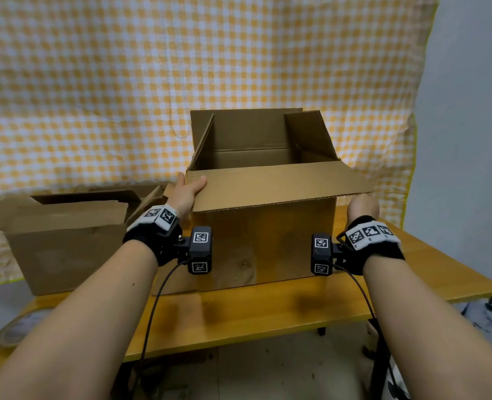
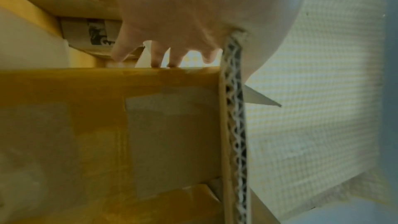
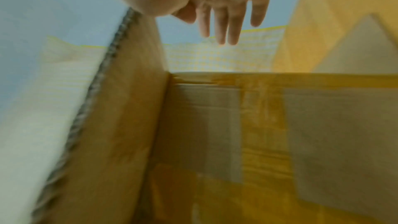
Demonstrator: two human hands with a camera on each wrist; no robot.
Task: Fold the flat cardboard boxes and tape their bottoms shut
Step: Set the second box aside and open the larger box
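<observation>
A brown cardboard box (image 1: 268, 241) stands upright on the wooden table (image 1: 268, 313), its top open and its flaps raised. The near flap (image 1: 282, 186) leans toward me. My left hand (image 1: 188, 192) is at that flap's left end, thumb lying on top and fingers straight along the box's left side. In the left wrist view the flap's corrugated edge (image 2: 233, 108) runs into the web between the thumb and fingers of that hand (image 2: 172, 23). My right hand (image 1: 363, 207) sits under the flap's right end, its fingers (image 3: 224, 23) straight and holding nothing beside the flap (image 3: 120, 108).
A second, partly collapsed cardboard box (image 1: 66, 235) lies on the table's left. A roll of clear tape (image 1: 17, 327) sits at the near left corner. A yellow checked cloth (image 1: 123, 82) hangs behind. The table's right edge (image 1: 469, 287) is close to the box.
</observation>
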